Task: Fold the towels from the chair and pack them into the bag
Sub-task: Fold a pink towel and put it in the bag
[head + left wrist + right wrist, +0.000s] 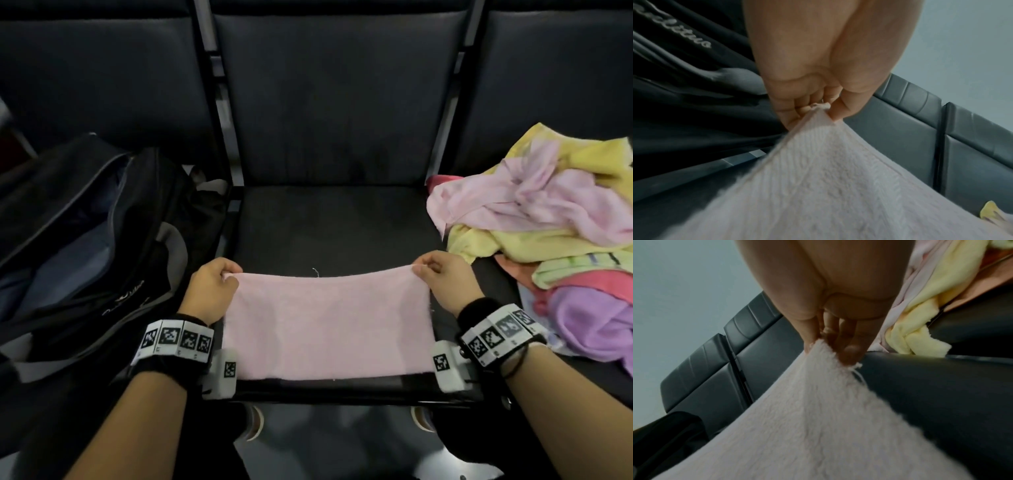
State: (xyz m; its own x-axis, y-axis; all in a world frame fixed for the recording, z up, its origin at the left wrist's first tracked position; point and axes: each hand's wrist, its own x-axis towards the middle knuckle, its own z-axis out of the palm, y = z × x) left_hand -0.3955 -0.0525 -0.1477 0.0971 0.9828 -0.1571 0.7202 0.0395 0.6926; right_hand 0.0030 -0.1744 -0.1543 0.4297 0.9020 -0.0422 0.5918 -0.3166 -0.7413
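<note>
The open black bag [85, 233] sat on the left seat. The left hand [210, 291] pinched the far left corner of the pink towel [329, 325], thumb and fingers curled on the cloth. The towel lay stretched across the near part of the middle seat [335, 222], its far edge lifted between both hands. The right hand [445, 284] pinched the far right corner the same way. A pile of unfolded towels [548, 212] waited on the right seat. To fold cleanly, both corners should probably travel together toward the near edge, kept taut and level, so that the edges meet without creasing.
</note>
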